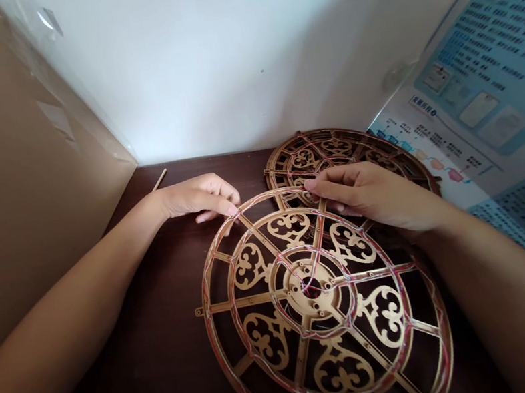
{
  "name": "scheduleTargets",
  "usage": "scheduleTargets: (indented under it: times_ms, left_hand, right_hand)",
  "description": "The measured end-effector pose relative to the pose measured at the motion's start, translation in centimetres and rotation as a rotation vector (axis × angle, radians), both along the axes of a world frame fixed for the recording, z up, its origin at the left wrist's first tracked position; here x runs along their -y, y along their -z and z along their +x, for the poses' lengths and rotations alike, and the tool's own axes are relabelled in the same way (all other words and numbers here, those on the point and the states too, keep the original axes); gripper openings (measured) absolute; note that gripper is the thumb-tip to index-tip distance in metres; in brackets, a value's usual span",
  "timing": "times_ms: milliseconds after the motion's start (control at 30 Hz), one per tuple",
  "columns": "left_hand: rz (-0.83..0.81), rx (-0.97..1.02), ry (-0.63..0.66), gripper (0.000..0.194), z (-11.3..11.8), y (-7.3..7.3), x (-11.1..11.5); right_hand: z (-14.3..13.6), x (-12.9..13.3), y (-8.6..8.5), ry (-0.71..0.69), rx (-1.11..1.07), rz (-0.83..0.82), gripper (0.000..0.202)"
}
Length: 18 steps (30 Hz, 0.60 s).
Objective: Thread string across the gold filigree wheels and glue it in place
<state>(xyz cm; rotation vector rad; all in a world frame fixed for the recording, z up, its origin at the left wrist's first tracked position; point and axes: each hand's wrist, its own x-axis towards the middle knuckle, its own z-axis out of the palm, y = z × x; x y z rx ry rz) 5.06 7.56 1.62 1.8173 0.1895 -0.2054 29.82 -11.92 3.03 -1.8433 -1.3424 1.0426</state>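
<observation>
A gold wheel-shaped openwork frame (293, 290) with scrolled ornaments, spokes and a central hub is tilted toward me over the table. Reddish and whitish wires run along its rings and some spokes, and a few enter the hub hole. My left hand (201, 196) pinches its outer rim at the upper left, thumb on top and fingertips partly hidden behind. At the upper right, the thumb and fingers of my right hand (358, 193) are closed on the same rim. Behind my right hand lies a similar wired frame (304, 160), partly covered.
The dark brown table (167, 349) runs back to a white panel (228, 60). A brown board (8, 167) stands on the left, and a printed blue-and-white poster (487, 62) on the right. A thin light stick (159, 180) lies behind my left wrist.
</observation>
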Motion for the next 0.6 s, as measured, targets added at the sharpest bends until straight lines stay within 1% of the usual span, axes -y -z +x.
scheduleTargets:
  times_ms: [133, 400, 600]
  left_hand:
    - [0.012, 0.007, 0.010, 0.024, -0.03, 0.19, -0.11]
    - [0.054, -0.011, 0.018, 0.020, 0.39, -0.02, 0.35]
    - [0.083, -0.033, 0.030, 0.015, 0.53, -0.02, 0.41]
  right_hand:
    - [0.12, -0.11, 0.12, 0.009, -0.004, -0.021, 0.073]
    - [0.48, 0.22, 0.47, -0.008, -0.016, -0.005, 0.060]
    - [0.47, 0.18, 0.31, -0.024, 0.000, 0.004, 0.061]
